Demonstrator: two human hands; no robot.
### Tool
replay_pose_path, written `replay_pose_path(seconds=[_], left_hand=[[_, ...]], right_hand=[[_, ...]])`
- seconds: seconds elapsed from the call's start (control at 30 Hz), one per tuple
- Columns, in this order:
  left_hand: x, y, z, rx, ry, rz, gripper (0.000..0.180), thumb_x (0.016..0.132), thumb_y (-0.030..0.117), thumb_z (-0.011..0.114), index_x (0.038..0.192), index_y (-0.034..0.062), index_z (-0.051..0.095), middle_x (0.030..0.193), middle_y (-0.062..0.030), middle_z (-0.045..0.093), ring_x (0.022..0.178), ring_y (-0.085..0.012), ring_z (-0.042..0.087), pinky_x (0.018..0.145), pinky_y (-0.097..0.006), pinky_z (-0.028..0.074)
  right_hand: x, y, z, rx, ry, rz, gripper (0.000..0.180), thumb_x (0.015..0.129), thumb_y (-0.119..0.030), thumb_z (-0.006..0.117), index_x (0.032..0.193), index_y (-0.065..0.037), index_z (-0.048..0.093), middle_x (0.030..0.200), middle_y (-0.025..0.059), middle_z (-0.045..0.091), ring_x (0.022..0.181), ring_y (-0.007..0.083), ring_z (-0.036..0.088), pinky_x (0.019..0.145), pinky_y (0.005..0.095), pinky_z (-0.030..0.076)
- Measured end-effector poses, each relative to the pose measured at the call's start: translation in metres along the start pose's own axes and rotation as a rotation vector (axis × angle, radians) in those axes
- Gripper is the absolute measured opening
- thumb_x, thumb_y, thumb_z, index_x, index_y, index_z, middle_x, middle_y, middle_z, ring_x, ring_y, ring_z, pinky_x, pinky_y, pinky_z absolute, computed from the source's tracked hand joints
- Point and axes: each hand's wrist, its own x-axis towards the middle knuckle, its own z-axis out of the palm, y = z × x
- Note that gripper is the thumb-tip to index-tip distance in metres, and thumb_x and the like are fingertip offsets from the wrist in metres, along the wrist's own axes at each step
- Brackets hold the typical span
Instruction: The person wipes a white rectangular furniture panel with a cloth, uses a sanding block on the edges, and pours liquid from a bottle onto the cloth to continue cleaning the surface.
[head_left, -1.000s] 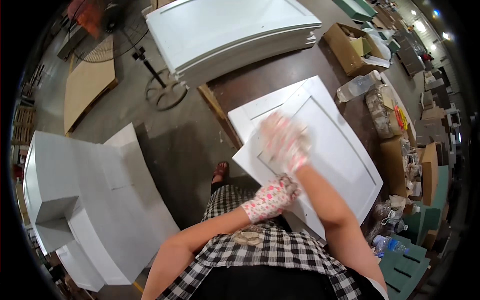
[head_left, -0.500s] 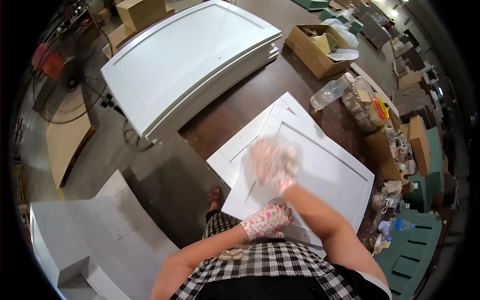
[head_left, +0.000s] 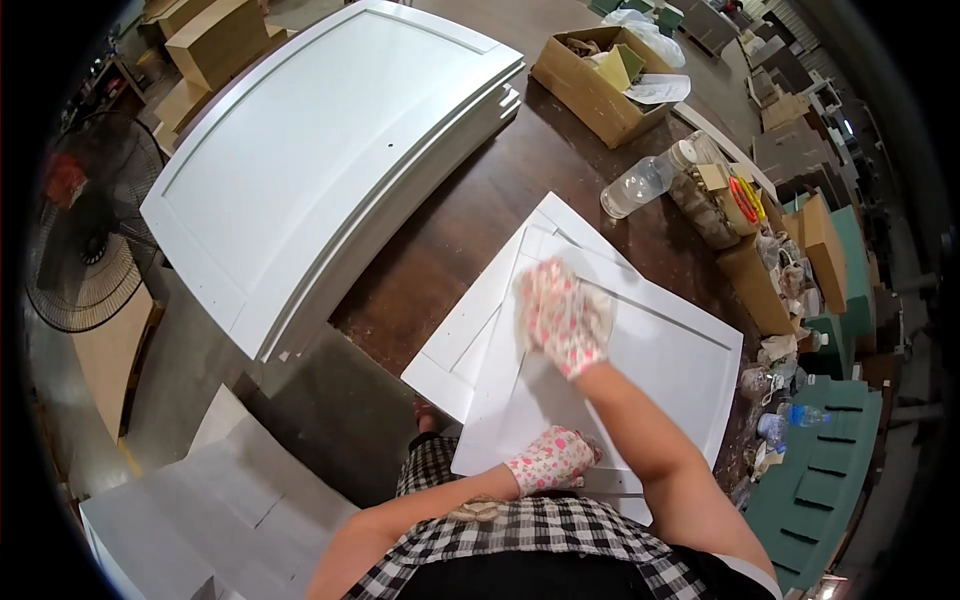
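Observation:
Two white framed panels lie overlapped on the brown table, the upper panel (head_left: 650, 355) turned at an angle over the lower panel (head_left: 440, 365). My right hand (head_left: 562, 318), in a white glove with pink flowers, presses a pale cloth (head_left: 603, 312) onto the upper panel's face. Motion blurs it slightly. My left hand (head_left: 552, 460), gloved alike, rests at that panel's near edge with its fingers curled in and their tips greyish. Whatever may be under those fingers is hidden.
A stack of curved white panels (head_left: 330, 150) stands at the far left. Along the right lie a cardboard box (head_left: 590, 95), a clear bottle (head_left: 640, 185), red and yellow-handled tools (head_left: 745, 198) and several plastic bottles. Beside the table are a fan (head_left: 92, 235) and a green panel (head_left: 820, 480).
The view has shifted a little. My right hand with the cloth has moved slightly over the upper panel and is less blurred. My left hand stays by the near edge.

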Motion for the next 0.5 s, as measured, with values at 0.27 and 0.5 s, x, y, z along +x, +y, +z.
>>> replay_pose_path(seconds=[0.27, 0.5], left_hand=[[0.023, -0.002, -0.014, -0.038, -0.140, -0.012, 0.016, 0.080, 0.022, 0.060, 0.088, 0.0106, 0.067, 0.079, -0.0096, 0.066, 0.078, -0.0288, 0.067, 0.068, -0.041, 0.052], [0.037, -0.016, 0.013, -0.039, -0.102, 0.216, 0.016, 0.084, 0.018, 0.053, 0.073, 0.0094, 0.060, 0.071, -0.0068, 0.063, 0.066, -0.0254, 0.065, 0.059, -0.041, 0.049]], right_hand=[[0.001, 0.059, 0.017, 1.472, 0.248, 0.337, 0.027, 0.088, -0.019, 0.055, 0.107, -0.002, 0.063, 0.107, 0.0169, 0.061, 0.104, 0.0339, 0.057, 0.092, 0.0389, 0.047], [0.061, 0.034, -0.028, 0.125, -0.266, 0.284, 0.033, 0.092, -0.027, 0.053, 0.112, -0.003, 0.062, 0.117, 0.0208, 0.059, 0.114, 0.0363, 0.054, 0.100, 0.0431, 0.042]])
